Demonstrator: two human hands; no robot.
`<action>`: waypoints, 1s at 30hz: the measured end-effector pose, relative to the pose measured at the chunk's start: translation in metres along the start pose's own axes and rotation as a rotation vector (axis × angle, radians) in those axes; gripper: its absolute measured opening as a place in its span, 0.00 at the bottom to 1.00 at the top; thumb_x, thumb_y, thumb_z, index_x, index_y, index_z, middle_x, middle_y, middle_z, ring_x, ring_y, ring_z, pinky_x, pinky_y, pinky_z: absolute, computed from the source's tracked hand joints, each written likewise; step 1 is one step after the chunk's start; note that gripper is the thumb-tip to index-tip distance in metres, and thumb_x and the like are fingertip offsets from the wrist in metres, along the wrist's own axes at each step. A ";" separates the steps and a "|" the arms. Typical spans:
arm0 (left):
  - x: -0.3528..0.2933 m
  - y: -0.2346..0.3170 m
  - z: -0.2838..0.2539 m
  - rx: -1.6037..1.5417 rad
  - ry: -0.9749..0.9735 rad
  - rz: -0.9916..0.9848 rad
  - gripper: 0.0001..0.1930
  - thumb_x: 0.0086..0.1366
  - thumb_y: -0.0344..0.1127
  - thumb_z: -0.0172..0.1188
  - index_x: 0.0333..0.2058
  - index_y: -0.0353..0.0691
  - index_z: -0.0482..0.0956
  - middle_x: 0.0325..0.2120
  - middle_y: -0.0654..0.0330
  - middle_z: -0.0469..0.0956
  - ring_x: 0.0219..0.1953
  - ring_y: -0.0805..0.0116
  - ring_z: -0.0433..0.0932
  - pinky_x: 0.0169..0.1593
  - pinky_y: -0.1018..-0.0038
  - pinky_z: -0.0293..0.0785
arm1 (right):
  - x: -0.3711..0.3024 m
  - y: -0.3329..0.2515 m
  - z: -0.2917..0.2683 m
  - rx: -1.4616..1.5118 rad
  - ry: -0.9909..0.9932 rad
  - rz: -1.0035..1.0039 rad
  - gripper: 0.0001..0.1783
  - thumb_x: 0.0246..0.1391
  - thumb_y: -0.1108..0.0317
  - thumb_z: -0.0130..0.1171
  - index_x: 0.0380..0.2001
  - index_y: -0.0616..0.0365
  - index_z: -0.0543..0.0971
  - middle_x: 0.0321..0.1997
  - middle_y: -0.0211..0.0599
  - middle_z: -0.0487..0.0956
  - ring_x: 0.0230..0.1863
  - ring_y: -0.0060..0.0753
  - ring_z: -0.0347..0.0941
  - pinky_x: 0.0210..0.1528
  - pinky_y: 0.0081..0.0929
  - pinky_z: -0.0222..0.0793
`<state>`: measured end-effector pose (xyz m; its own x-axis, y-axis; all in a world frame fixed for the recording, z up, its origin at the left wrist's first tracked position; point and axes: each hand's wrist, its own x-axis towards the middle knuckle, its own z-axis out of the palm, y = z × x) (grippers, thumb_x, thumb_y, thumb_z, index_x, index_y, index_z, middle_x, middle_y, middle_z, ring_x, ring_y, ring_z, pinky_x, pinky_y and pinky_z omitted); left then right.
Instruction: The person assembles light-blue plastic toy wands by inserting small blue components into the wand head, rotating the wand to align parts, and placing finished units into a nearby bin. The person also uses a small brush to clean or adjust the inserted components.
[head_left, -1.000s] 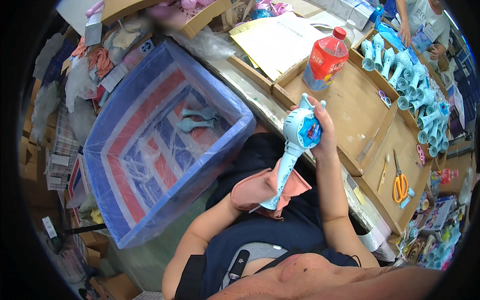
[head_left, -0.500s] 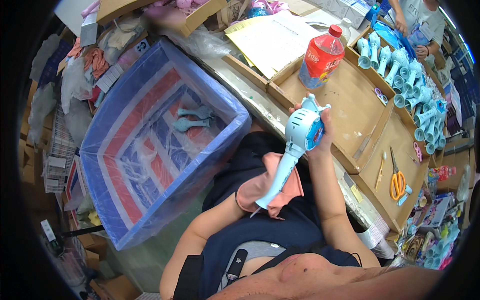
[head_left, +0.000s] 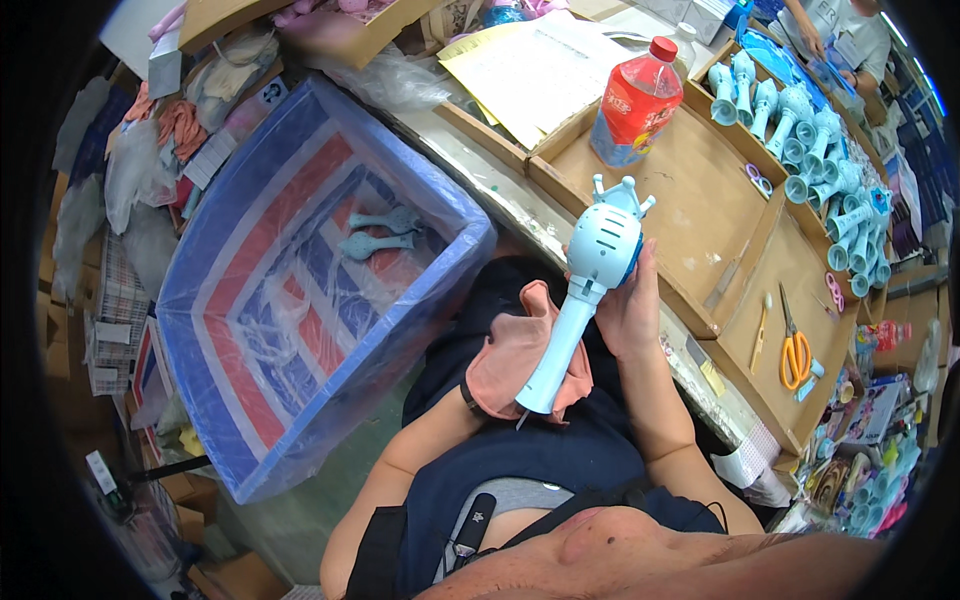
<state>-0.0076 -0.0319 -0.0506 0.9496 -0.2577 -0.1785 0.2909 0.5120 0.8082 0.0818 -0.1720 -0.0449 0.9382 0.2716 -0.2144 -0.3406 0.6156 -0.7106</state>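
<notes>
A light-blue toy wand [head_left: 572, 335] with a round slotted head and a crown-like top stands tilted in front of my body, its flared handle end downward. My right hand [head_left: 632, 305] is closed round the head from behind, thumb at the right side; most fingers are hidden. At the handle, a salmon-pink cloth [head_left: 510, 365] covers my left hand, so its fingers do not show; the cloth is held up against the handle. A thin pale tip pokes out below the handle's end.
Left stands a blue bin [head_left: 215, 300] lined with clear plastic, two light-blue wands [head_left: 378, 245] inside. Cardboard trays [head_left: 690, 215] on the bench hold a red-labelled bottle [head_left: 637, 105], orange-handled scissors [head_left: 795, 360] and a brush [head_left: 762, 330]. Several wands [head_left: 820, 150] fill the far-right tray; another person [head_left: 850, 40] is beyond.
The wand has come lower and turned, so its slotted back now faces me more. My right hand has dropped with it, and the cloth has shifted along the handle.
</notes>
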 end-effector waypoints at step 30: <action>0.012 -0.010 -0.009 0.977 -0.184 0.020 0.04 0.57 0.32 0.55 0.29 0.39 0.71 0.21 0.57 0.71 0.27 0.61 0.74 0.35 0.67 0.70 | -0.034 0.023 0.000 -0.271 -0.023 -0.102 0.52 0.61 0.43 0.57 0.72 0.56 0.40 0.66 0.42 0.59 0.63 0.37 0.61 0.64 0.37 0.60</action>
<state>0.0016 -0.0323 -0.0658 0.8961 -0.4222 -0.1368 -0.0278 -0.3612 0.9321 0.0416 -0.1671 -0.0539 0.9639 0.2377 -0.1197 -0.2133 0.4209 -0.8817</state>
